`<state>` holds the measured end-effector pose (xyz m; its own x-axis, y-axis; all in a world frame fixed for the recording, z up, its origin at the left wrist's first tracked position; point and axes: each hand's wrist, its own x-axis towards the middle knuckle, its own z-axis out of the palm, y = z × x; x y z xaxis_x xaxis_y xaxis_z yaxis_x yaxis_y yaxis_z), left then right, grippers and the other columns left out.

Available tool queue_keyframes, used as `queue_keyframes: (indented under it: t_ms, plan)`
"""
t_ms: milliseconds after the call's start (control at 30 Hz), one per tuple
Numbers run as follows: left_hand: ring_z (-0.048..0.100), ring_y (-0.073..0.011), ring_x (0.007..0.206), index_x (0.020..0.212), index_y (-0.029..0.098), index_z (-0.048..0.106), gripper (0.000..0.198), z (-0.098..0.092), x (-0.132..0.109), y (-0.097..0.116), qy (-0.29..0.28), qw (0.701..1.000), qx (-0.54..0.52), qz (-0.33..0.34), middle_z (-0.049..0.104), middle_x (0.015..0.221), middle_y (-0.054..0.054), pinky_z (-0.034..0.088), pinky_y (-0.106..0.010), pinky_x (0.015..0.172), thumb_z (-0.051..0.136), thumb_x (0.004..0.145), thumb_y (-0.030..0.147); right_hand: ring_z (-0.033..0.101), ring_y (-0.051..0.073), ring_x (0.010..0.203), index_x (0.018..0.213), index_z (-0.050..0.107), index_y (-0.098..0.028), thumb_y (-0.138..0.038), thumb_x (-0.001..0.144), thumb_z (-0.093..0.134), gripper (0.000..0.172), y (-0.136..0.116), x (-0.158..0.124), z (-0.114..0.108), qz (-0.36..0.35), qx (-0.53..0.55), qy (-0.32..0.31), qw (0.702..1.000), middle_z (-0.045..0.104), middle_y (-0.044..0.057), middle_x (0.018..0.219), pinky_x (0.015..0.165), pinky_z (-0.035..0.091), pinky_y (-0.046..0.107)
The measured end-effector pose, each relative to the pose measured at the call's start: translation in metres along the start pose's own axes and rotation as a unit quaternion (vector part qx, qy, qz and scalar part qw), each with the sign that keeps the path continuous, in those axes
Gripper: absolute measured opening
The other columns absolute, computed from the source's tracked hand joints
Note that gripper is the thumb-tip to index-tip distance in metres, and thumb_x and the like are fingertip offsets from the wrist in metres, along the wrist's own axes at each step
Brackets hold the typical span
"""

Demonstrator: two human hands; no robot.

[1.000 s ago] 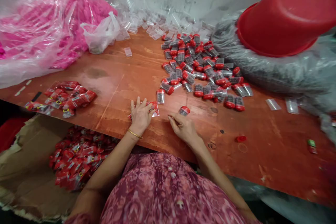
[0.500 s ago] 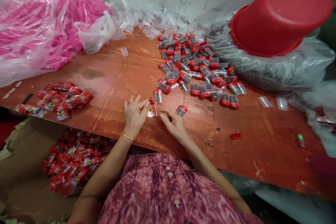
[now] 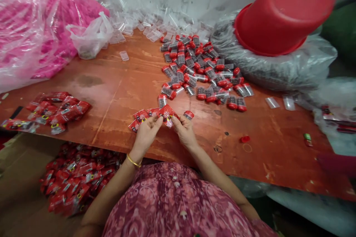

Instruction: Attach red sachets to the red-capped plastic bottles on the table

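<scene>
A small red printed packet [image 3: 167, 112] is pinched between both hands near the front of the table. My left hand [image 3: 148, 130] grips its left edge with thumb and fingers closed; a gold bangle circles that wrist. On its right edge, my right hand [image 3: 185, 129] is closed in a pinch too. More flat red packets [image 3: 140, 115] lie on the table just beyond my left hand. A clear container with a red cap [image 3: 162, 100] stands or lies right behind the held packet. Another red-capped container [image 3: 188, 114] is beside my right fingers, partly hidden.
Many red-capped containers with dark contents [image 3: 191, 61] are heaped beyond my hands. Clear empty cases [image 3: 155, 31] pile along the wall. Filled red packets [image 3: 59, 109] lie at left, more below [image 3: 80, 177]. A red tub [image 3: 283, 18] rests on a grey bag; pink goods fill a bag [image 3: 50, 26].
Both hands have come together and now pinch a red packet between them. The flat red packets under my left hand are now exposed. The view has shifted slightly to the right.
</scene>
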<state>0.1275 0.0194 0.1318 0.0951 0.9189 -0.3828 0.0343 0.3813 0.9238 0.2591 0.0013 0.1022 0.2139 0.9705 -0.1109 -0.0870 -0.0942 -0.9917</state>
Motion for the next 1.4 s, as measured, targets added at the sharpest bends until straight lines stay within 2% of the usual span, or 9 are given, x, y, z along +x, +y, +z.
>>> queue_keyframes:
  t_ms: [100, 333, 400, 500, 600, 867, 1167, 1300, 1400]
  plan:
    - [0.060, -0.0133, 0.062, 0.069, 0.015, 0.066, 0.043, 0.007, -0.007, 0.002, -0.046, 0.991, -0.088, -0.091, 0.065, 0.067, -0.002, 0.051, -0.024, 0.055, 0.075, 0.055, 0.055, 0.038, 0.009, 0.052, 0.059, 0.051, -0.019, -0.052, 0.078, 0.052, 0.038, -0.001, -0.003, -0.001, -0.028, -0.023, 0.038, 0.999, 0.043, -0.005, 0.053, 0.052, 0.033, 0.023]
    - [0.057, -0.0087, 0.055, 0.062, 0.013, 0.065, 0.039, 0.018, -0.003, 0.005, 0.010, 0.983, -0.164, -0.080, 0.065, 0.060, 0.001, 0.047, -0.019, 0.054, 0.084, 0.043, 0.041, 0.048, 0.013, 0.058, 0.066, 0.054, -0.019, -0.050, 0.086, 0.037, 0.041, -0.003, -0.012, -0.008, -0.060, -0.166, -0.007, 0.984, 0.052, -0.001, 0.060, 0.054, 0.037, 0.024]
    - [0.057, -0.0085, 0.054, 0.063, 0.014, 0.066, 0.038, 0.017, 0.000, 0.006, 0.033, 0.981, -0.171, -0.082, 0.066, 0.060, 0.001, 0.046, -0.019, 0.053, 0.085, 0.042, 0.039, 0.053, 0.015, 0.063, 0.075, 0.056, -0.018, -0.050, 0.088, 0.034, 0.041, -0.008, -0.012, -0.020, -0.048, -0.298, 0.020, 0.953, 0.058, 0.002, 0.067, 0.058, 0.038, 0.026]
    - [0.059, -0.0094, 0.054, 0.063, 0.014, 0.066, 0.037, 0.016, 0.002, 0.009, 0.052, 0.977, -0.177, -0.103, 0.067, 0.060, 0.001, 0.046, -0.019, 0.052, 0.085, 0.042, 0.037, 0.059, 0.020, 0.073, 0.094, 0.054, -0.015, -0.058, 0.083, 0.044, 0.045, -0.014, -0.010, -0.038, 0.026, -0.496, 0.095, 0.863, 0.063, 0.009, 0.083, 0.062, 0.039, 0.029]
    - [0.060, -0.0093, 0.053, 0.064, 0.014, 0.067, 0.036, 0.016, 0.004, 0.012, 0.040, 0.971, -0.197, -0.126, 0.067, 0.061, 0.001, 0.046, -0.018, 0.050, 0.086, 0.043, 0.036, 0.062, 0.025, 0.080, 0.105, 0.050, -0.012, -0.065, 0.074, 0.055, 0.062, -0.011, -0.009, -0.044, 0.062, -0.585, 0.115, 0.800, 0.064, 0.014, 0.092, 0.061, 0.040, 0.029]
    - [0.059, -0.0090, 0.050, 0.069, 0.016, 0.066, 0.021, 0.011, 0.007, 0.013, -0.004, 0.948, -0.257, -0.186, 0.067, 0.060, 0.001, 0.046, -0.018, 0.048, 0.078, 0.063, 0.031, 0.063, 0.023, 0.075, 0.127, 0.044, -0.007, -0.036, 0.086, 0.044, 0.050, -0.001, -0.011, -0.043, 0.019, -0.639, 0.099, 0.763, 0.063, 0.018, 0.102, 0.055, 0.040, 0.028]
    - [0.059, -0.0096, 0.047, 0.071, 0.016, 0.064, 0.011, 0.014, 0.007, 0.017, -0.010, 0.923, -0.305, -0.237, 0.065, 0.055, 0.001, 0.048, -0.020, 0.048, 0.065, 0.079, 0.024, 0.060, 0.022, 0.073, 0.116, 0.054, -0.007, -0.028, 0.085, 0.038, 0.041, 0.003, 0.004, -0.053, 0.039, -0.669, 0.122, 0.732, 0.063, 0.016, 0.093, 0.054, 0.036, 0.028]
    - [0.059, -0.0097, 0.047, 0.070, 0.016, 0.064, 0.014, 0.015, 0.006, 0.019, -0.007, 0.931, -0.291, -0.222, 0.065, 0.054, 0.001, 0.048, -0.020, 0.047, 0.067, 0.077, 0.027, 0.055, 0.019, 0.068, 0.096, 0.060, -0.009, -0.027, 0.084, 0.037, 0.031, 0.004, 0.013, -0.068, 0.055, -0.627, 0.140, 0.765, 0.062, 0.014, 0.085, 0.056, 0.033, 0.028]
    - [0.059, -0.0097, 0.048, 0.067, 0.016, 0.063, 0.018, 0.014, 0.005, 0.019, -0.008, 0.937, -0.279, -0.208, 0.065, 0.055, 0.001, 0.047, -0.019, 0.047, 0.071, 0.073, 0.031, 0.051, 0.018, 0.068, 0.088, 0.060, -0.014, -0.032, 0.082, 0.038, 0.029, -0.004, 0.009, -0.083, 0.006, -0.448, 0.104, 0.888, 0.059, 0.007, 0.077, 0.059, 0.035, 0.027]
